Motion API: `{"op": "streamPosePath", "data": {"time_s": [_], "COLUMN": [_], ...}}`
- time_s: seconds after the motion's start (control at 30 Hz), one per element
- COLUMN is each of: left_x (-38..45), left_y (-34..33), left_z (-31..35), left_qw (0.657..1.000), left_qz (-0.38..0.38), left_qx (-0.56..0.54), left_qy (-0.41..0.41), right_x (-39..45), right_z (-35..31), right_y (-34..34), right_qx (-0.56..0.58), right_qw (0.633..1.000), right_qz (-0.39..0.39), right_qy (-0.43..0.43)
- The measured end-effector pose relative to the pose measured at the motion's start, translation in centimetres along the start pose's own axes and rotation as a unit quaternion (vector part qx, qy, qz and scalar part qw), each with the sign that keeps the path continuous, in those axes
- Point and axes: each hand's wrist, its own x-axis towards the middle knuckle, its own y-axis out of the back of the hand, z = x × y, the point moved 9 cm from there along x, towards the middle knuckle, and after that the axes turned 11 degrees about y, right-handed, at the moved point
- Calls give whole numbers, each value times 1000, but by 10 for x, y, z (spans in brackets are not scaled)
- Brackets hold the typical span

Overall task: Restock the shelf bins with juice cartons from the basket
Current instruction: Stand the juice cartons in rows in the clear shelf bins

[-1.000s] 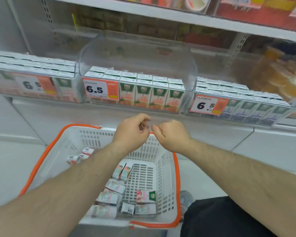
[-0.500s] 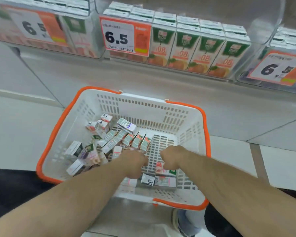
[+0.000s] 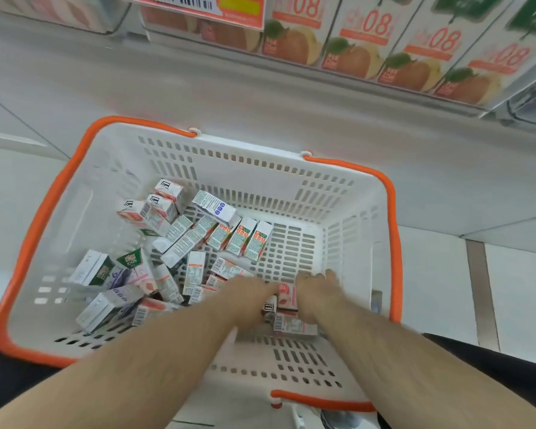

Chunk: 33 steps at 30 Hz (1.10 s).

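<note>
- You're over a pale tiled floor point(image 3: 523, 274) with grey grout lines.
- A grey-white shelf base panel point(image 3: 260, 97) faces you.
- Light is even and bright.

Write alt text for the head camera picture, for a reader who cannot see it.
Two bare forearms reach down into a white basket with orange handles; the left hand and right hand close in on a pink-printed juice carton near its front. More small cartons lie jumbled across the basket's left and middle. Above, a shelf bin holds upright orange-printed cartons.
</note>
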Motion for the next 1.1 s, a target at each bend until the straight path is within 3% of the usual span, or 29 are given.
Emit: {"op": "streamPosePath", "data": {"time_s": [0.17, 0.27, 0.33, 0.43, 0.5, 0.57, 0.77, 0.87, 0.93, 1.0, 1.1], "left_x": [-2, -14, -28, -50, -59, -67, -111, -128, -141, -154, -171], "left_y": [14, 25, 37, 50, 55, 66, 139, 165, 180, 191, 206], "left_z": [-22, -55, -80, -103, -104, -103, -77, -73, -68, -64, -64], "left_qw": [982, 934, 877, 739, 652, 599, 542, 462, 432, 435, 486], "left_qz": [-50, -32, 4, 32, 15, 1, -10, 6, 7, 11, 31], "left_qx": [-181, -343, -456, -636, -725, -774, -836, -885, -900, -898, -871], "left_qy": [23, 96, 152, 218, 220, 206, 86, 65, 58, 62, 63], "right_x": [12, 14, 13, 7, 0, -10, -82, -121, -144, -167, -199], "right_z": [4, 6, 4, 3, 5, 8, 22, 24, 20, 16, 7], "right_y": [-5, -10, -10, 2, 18, 42, 150, 191, 211, 227, 245], "right_qx": [39, 57, 29, 8, 47, 144, 291, 322, 330, 328, 320], "right_qw": [998, 997, 997, 998, 998, 989, 930, 897, 883, 872, 863], "right_qz": [-15, -36, -59, -58, -32, 12, 207, 286, 316, 347, 373], "right_qy": [-41, -49, -30, -15, 0, 30, 88, 101, 105, 107, 113]}}
